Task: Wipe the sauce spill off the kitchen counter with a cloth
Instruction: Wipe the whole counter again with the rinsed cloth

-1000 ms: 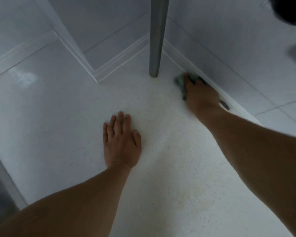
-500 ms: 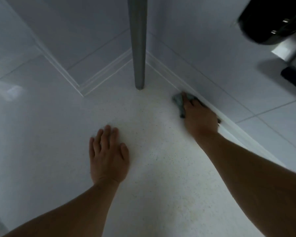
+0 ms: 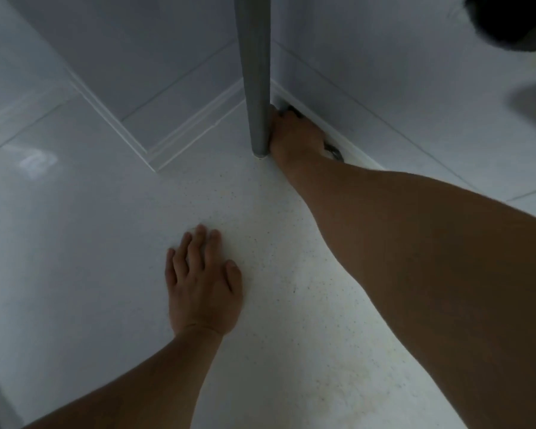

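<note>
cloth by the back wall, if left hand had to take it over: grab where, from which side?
Probably the dark end of the cloth poking out beside the right hand; the rest lies under that hand. Come from the front, low over the counter: the wall blocks the far side and the grey pole stands close on the left.

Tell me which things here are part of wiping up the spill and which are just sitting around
Part of the job: the cloth under the right hand; the speckled counter; the left hand, resting flat on it.
Just there: the grey pole; the wall tiles; the black object at top right.
</note>
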### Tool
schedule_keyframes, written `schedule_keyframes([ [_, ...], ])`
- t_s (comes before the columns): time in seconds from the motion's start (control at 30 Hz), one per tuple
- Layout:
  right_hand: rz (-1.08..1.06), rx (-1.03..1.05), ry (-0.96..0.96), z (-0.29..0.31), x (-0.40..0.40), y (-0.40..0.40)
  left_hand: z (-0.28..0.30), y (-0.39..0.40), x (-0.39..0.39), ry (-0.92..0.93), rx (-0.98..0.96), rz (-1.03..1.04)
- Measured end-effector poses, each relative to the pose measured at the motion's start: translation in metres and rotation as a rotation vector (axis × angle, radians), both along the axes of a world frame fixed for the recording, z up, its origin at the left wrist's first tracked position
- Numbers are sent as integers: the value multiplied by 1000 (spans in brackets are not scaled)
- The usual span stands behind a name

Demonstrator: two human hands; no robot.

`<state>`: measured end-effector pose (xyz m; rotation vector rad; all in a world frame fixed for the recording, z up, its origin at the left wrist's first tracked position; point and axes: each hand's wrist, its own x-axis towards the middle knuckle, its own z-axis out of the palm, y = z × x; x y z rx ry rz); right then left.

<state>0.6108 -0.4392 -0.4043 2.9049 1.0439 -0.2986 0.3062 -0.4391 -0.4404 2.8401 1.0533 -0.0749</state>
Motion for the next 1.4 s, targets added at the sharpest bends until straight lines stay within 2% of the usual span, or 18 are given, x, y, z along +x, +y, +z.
schedule_keyframes([
  [0.17,-16,63,-6,-7,-10,-49,1,0,1,-5,2,12],
  [0.37,-241,144,-22,-7,-65,-192,7,0,1,-39,-35,13],
  [0.5,-385,-31,-38,-1,-104,-277,9,-1,-2,-47,-82,-17],
  [0.57,-494,-80,-38,-6,-120,-287,8,-2,-3,-58,-78,-35],
  [0.63,-556,4,19,-5,-156,-273,8,-1,-7,-54,-84,-42],
  [0.73,-341,191,-15,-12,-258,-236,7,1,-8,-85,-90,-71],
  [0.77,-271,237,36,-10,-307,-220,9,1,-9,-84,-105,-65],
  [0.87,-30,163,227,-8,-455,-201,8,2,-11,-94,-133,-66],
  [0.93,99,127,389,-9,-499,-212,8,2,-11,-122,-154,-58],
  [1.0,130,115,350,-3,-481,-215,7,2,-12,-134,-154,-63],
  [1.03,78,137,282,-2,-448,-216,7,2,-10,-139,-140,-64],
  [1.1,-150,218,213,0,-352,-226,5,2,-9,-144,-127,-63],
  [1.17,-435,208,126,5,-259,-240,0,4,-9,-138,-112,-63],
  [1.23,-723,194,140,5,-209,-258,-2,5,-11,-133,-105,-70],
  [1.3,-805,97,140,-1,-215,-251,-2,4,-10,-137,-102,-76],
  [1.4,-610,128,56,-10,-323,-202,-2,3,-9,-153,-96,-41],
])
